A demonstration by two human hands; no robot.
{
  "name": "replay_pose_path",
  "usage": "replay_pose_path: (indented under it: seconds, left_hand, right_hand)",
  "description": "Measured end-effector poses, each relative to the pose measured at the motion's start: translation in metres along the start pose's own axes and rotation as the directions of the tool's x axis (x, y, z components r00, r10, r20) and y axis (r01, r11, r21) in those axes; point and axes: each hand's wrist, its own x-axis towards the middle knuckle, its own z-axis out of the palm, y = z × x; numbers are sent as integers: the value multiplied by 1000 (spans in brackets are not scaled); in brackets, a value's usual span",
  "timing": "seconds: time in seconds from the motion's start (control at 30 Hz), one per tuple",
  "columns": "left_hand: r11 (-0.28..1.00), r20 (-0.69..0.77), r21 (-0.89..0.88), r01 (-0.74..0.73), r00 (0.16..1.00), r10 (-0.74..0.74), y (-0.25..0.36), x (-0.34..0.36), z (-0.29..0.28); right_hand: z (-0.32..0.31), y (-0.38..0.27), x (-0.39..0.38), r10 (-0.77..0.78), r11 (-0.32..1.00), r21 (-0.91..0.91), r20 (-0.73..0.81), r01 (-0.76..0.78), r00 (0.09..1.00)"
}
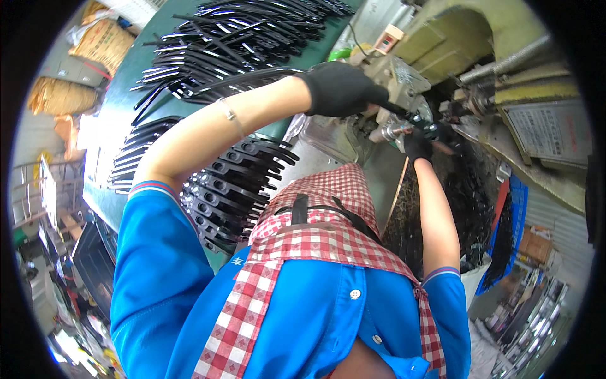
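Observation:
My left hand (344,88), in a black glove, reaches across to the machine and is closed on one end of a dark, narrow bar (396,110). The bar's other end meets the metal fixture (394,131) of the machine. Lower and to the right, my right hand (419,145), also black-gloved, is closed beside that fixture. Its fingers merge with dark parts there, so what they grip is hidden. Blur covers the area just right of it.
A green table (148,60) at left carries a heap of glossy black bars (233,44) and a row of black curved parts with holes (221,192). The green machine (454,41) rises at right. Below it stands a bin (464,208) of dark scraps, near a blue crate (514,221).

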Motion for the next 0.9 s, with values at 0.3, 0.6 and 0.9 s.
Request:
replay_pose_path:
  seconds: [0.3,0.6,0.9]
  left_hand:
    - [894,131,126,431,886,-446,-40,-208,-26]
    - [367,-301,-159,916,309,-902,-22,-333,35]
    - [204,-461,-81,976,145,-876,-26,-347,74]
  right_hand:
    - [-65,-38,-12,-23,924,382,57,0,998]
    - [-198,-103,-27,27,-19,977,215,-214,976]
    - [-198,-103,-19,-105,52,992,120,-115,987]
